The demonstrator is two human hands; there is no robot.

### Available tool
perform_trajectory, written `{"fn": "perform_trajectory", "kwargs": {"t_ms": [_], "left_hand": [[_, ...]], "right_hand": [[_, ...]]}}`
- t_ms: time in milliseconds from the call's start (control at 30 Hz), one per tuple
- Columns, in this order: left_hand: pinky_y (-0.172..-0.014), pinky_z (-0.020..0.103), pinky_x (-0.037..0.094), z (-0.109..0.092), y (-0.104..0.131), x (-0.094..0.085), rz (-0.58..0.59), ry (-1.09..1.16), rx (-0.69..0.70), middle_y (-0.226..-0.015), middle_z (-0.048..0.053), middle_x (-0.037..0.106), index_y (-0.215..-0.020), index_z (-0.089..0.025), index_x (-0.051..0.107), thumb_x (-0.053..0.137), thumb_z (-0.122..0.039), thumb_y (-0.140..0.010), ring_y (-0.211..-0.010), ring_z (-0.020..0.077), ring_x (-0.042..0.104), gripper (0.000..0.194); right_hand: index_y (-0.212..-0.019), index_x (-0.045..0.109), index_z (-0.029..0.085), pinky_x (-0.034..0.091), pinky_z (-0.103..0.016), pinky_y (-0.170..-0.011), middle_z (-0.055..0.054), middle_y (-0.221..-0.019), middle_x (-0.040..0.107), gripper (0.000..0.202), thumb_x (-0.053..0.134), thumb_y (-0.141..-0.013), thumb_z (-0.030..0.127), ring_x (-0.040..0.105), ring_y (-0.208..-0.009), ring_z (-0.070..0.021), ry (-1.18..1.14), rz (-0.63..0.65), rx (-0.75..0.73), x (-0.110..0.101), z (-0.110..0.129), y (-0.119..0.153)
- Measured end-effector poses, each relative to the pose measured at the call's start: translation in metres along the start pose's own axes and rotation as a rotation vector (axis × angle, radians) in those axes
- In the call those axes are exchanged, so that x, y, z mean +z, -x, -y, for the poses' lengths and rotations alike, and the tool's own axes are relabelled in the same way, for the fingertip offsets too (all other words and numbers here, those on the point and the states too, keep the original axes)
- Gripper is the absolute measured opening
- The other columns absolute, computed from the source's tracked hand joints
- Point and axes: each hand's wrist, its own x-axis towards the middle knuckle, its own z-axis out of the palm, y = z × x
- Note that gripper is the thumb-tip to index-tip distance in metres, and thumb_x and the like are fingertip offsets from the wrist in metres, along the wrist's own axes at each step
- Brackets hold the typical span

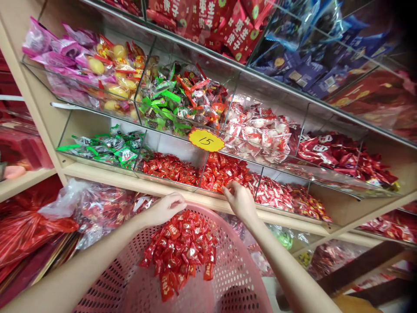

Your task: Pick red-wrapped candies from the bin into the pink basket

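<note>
A pink perforated plastic basket is below my hands, with a heap of red-wrapped candies inside. My left hand hovers by the basket's far rim, fingers curled together; whatever they may hold is hidden. Farther right, my right hand is at the front edge of a clear bin of red-wrapped candies. Its fingers are bent inward, and I cannot make out anything between them.
Tiered clear bins hold green-wrapped candies, red-and-white candies and other sweets. A yellow price tag marked 15 hangs above. Bagged goods lie under the wooden shelf. Dark wooden bars stand at lower right.
</note>
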Motion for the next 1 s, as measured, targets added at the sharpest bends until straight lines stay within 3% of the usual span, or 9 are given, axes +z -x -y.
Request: {"fn": "perform_trajectory", "kwargs": {"t_ms": [100, 200, 367, 500, 700, 833, 1000], "left_hand": [[-0.073, 0.025, 0.040, 0.002, 0.000, 0.001, -0.006, 0.003, 0.008, -0.083, 0.001, 0.055, -0.081, -0.016, 0.056, 0.042, -0.035, -0.087, -0.077, 0.0141, 0.051, 0.025], [-0.073, 0.025, 0.040, 0.002, 0.000, 0.002, -0.003, 0.008, 0.016, -0.082, 0.001, 0.054, -0.081, -0.016, 0.056, 0.041, -0.034, -0.087, -0.076, 0.0136, 0.050, 0.024], [-0.075, 0.026, 0.040, 0.000, 0.000, 0.002, -0.002, 0.009, 0.030, -0.083, 0.001, 0.055, -0.082, -0.016, 0.057, 0.043, -0.032, -0.087, -0.079, 0.0140, 0.051, 0.022], [-0.078, 0.027, 0.040, 0.000, 0.000, 0.001, 0.001, 0.011, 0.038, -0.086, 0.002, 0.056, -0.082, -0.016, 0.057, 0.043, -0.031, -0.087, -0.081, 0.0143, 0.051, 0.021], [-0.078, 0.027, 0.040, -0.003, -0.001, 0.001, 0.003, 0.009, 0.031, -0.084, 0.001, 0.056, -0.080, -0.015, 0.056, 0.045, -0.030, -0.086, -0.081, 0.0140, 0.051, 0.019], [-0.077, 0.027, 0.039, -0.004, -0.001, 0.002, 0.003, 0.004, 0.019, -0.082, 0.001, 0.056, -0.080, -0.015, 0.057, 0.046, -0.029, -0.085, -0.080, 0.0141, 0.051, 0.019], [-0.078, 0.026, 0.040, -0.003, -0.002, 0.004, -0.004, 0.013, 0.029, -0.086, 0.002, 0.057, -0.079, -0.015, 0.057, 0.046, -0.030, -0.085, -0.082, 0.0142, 0.051, 0.019]], "right_hand": [[-0.098, 0.059, 0.017, 0.039, -0.027, -0.067, -0.011, -0.088, 0.066, 0.030, 0.050, -0.081, 0.040, 0.062, -0.085, -0.0217, 0.121, 0.043, 0.159, 0.004, -0.006, -0.029], [-0.098, 0.060, 0.014, 0.042, -0.030, -0.070, -0.016, -0.100, 0.064, 0.036, 0.052, -0.078, 0.043, 0.061, -0.092, -0.0260, 0.150, 0.098, 0.237, 0.013, -0.009, -0.045], [-0.099, 0.061, 0.009, 0.044, -0.037, -0.074, -0.021, -0.103, 0.062, 0.044, 0.054, -0.075, 0.046, 0.060, -0.095, -0.0316, 0.141, 0.121, 0.335, 0.023, -0.010, -0.056], [-0.094, 0.064, 0.010, 0.045, -0.036, -0.072, -0.021, -0.098, 0.064, 0.041, 0.057, -0.072, 0.043, 0.062, -0.090, -0.0303, 0.104, 0.122, 0.372, 0.023, -0.012, -0.060], [-0.072, 0.065, 0.016, 0.042, -0.029, -0.062, -0.010, -0.072, 0.065, 0.034, 0.058, -0.068, 0.049, 0.061, -0.072, -0.0220, -0.029, 0.092, 0.291, 0.015, -0.024, -0.057], [-0.054, 0.057, 0.018, 0.035, -0.024, -0.050, -0.001, -0.051, 0.054, 0.032, 0.062, -0.065, 0.047, 0.052, -0.052, -0.0143, -0.158, 0.112, 0.213, 0.010, -0.029, -0.049], [-0.056, 0.051, 0.017, 0.032, -0.022, -0.049, 0.003, -0.052, 0.049, 0.039, 0.051, -0.075, 0.052, 0.043, -0.049, -0.0100, -0.382, 0.034, 0.104, 0.007, -0.017, -0.028]]}}
